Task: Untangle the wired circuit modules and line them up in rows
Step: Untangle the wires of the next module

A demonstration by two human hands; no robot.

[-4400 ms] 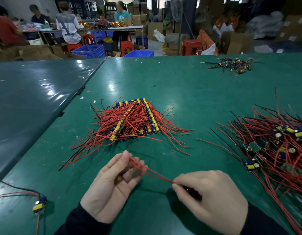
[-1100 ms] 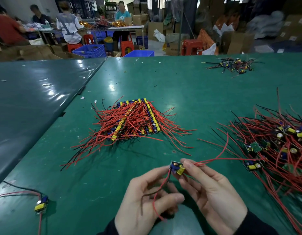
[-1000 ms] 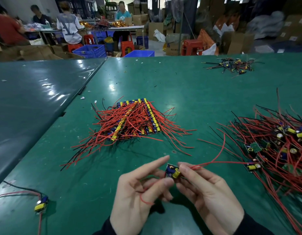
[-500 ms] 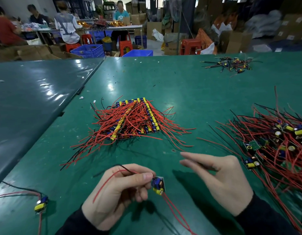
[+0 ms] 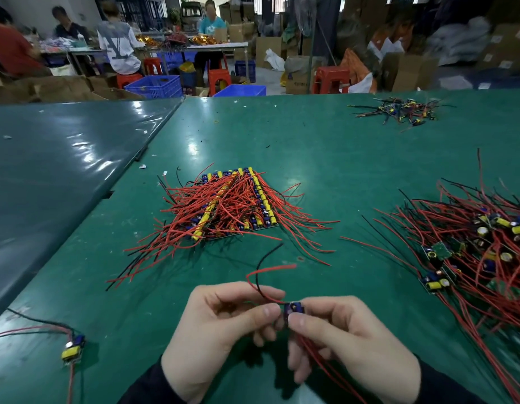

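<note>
Just above the near edge of the green table [image 5: 311, 147], the left hand [image 5: 215, 325] and right hand [image 5: 340, 336] both pinch one circuit module [image 5: 293, 312]. Its loose red and black leads [image 5: 261, 275] could snag the lined-up rows [image 5: 232, 202] on placement and drag them askew. Fingers hide most of the board, and the tangled pile [image 5: 480, 246] runs off frame.

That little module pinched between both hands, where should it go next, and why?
Probably carry the module forward to the lined-up stack and add it to a row. Left hand and right hand both pinch it, and its wires look free of the tangled pile.
</note>
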